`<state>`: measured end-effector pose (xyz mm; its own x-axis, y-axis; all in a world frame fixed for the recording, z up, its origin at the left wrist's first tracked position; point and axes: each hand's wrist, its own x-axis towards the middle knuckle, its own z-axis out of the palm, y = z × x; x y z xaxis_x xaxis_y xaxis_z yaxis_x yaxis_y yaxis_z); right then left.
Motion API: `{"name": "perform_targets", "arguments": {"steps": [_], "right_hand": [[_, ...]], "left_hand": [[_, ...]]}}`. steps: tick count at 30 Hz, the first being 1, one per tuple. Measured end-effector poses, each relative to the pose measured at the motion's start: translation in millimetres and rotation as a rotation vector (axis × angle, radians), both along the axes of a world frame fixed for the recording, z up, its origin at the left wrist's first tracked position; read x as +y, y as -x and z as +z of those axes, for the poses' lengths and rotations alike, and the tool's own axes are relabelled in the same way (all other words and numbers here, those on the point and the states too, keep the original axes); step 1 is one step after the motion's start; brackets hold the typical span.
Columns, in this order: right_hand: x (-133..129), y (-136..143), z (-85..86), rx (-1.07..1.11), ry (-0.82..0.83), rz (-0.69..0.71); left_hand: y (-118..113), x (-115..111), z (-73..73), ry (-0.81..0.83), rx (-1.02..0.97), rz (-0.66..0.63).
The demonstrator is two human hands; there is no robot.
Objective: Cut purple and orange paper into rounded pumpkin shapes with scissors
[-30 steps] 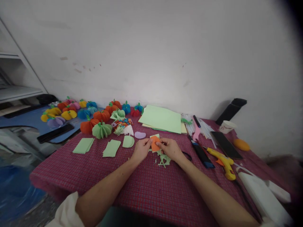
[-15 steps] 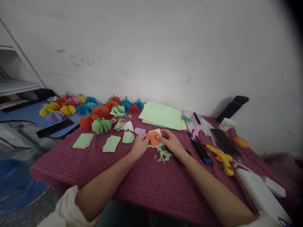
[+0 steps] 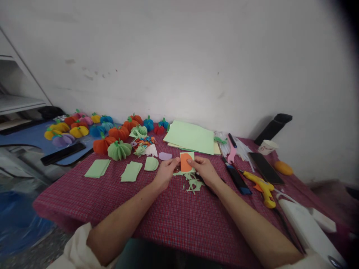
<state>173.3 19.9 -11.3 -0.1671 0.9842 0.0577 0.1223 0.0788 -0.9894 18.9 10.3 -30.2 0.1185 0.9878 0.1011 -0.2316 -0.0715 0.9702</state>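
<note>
Between my hands is an orange half-round paper piece (image 3: 185, 163), laid flat on a light green paper rectangle (image 3: 192, 154) with straight edges lined up at the left. My right hand (image 3: 206, 171) pinches both from the right, thumb on top of the orange piece. The fingers of my left hand (image 3: 166, 173) are closed at the left edge of these papers. Green paper scraps (image 3: 193, 184) lie just below on the checked cloth. A dark object under my right hand is mostly hidden.
To the left lie green paper stacks (image 3: 131, 171), cut green half-rounds (image 3: 151, 163) and a purple one (image 3: 165, 156). Behind are paper pumpkins (image 3: 119, 150) and large green sheets (image 3: 190, 136). At right: a yellow glue gun (image 3: 262, 185), a cutter (image 3: 238, 179) and a phone-like slab (image 3: 266, 168).
The orange piece has turned and slid so its straight edge lines up with the green paper's left edge. Both papers stand more upright, and my hands have shifted slightly.
</note>
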Motion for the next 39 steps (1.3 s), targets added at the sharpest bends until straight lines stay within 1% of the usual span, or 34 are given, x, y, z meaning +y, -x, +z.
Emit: {"name": "perform_targets", "arguments": {"steps": [2,5,9,15,25,30,35,39], "right_hand": [[0,0,0.3,0.025,-0.006,-0.031],[0,0,0.0,0.059,-0.019,-0.062],[-1,1,1.9,0.076,0.006,-0.066],[-2,2,4.1,0.101,0.009,-0.072],[1,1,-3.8,0.073,-0.028,-0.065],[-1,2,-2.8,0.014,-0.054,-0.099],[-3,3,-1.5,-0.075,-0.129,-0.092],[-3,5,-1.2,-0.118,-0.164,-0.071]], "left_hand": [[0,0,0.2,0.008,-0.017,-0.022],[0,-1,1.4,0.032,-0.031,-0.017],[-1,-2,1.3,0.06,-0.031,-0.049],[-1,-3,-0.7,0.033,0.002,-0.086],[-1,-4,-4.2,0.004,0.061,-0.055],[-2,-5,-0.2,-0.052,0.156,-0.016],[-1,-5,6.0,-0.033,0.045,0.018],[-1,-3,5.1,-0.039,0.023,0.048]]}}
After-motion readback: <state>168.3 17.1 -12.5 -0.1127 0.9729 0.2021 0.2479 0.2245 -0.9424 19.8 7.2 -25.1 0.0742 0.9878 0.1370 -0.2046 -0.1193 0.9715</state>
